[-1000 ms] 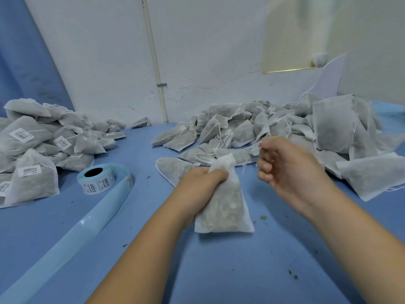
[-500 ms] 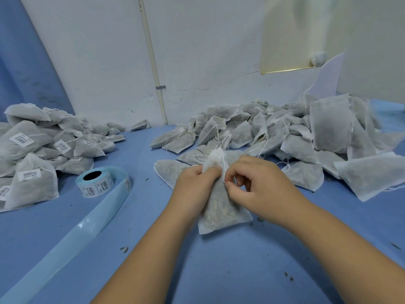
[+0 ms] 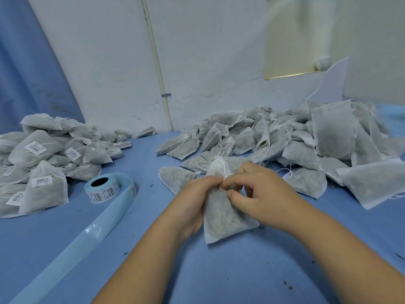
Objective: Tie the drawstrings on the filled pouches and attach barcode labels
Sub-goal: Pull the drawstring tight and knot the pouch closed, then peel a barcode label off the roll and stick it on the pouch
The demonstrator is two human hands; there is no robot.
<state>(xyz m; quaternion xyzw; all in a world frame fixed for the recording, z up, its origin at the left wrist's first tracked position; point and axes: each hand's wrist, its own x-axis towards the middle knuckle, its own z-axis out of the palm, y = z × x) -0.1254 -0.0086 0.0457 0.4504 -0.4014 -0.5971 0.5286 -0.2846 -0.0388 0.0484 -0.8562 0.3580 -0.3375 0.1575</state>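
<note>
Filled pouch (image 3: 221, 218) is held upright mid-desk (image 3: 219, 277), neck gripped by left hand (image 3: 192, 202); drawstring (image 3: 222, 188) loop pinched by right hand (image 3: 260, 194), hands touching. Judged light, soft, tearable: best taken at gathered neck, not thin fabric.

Your left hand (image 3: 194, 201) grips the pouch (image 3: 221, 222) neck; your right hand (image 3: 262, 194) pinches its drawstring (image 3: 221, 188) with thumb and forefinger. Both hands sit close together.

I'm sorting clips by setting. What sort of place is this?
Likely a small packing and labelling bench: an unlabelled pouch heap, a barcoded pouch heap, a label roll on the blue table; left hand grips a pouch, right hand pinches its drawstring.
</note>
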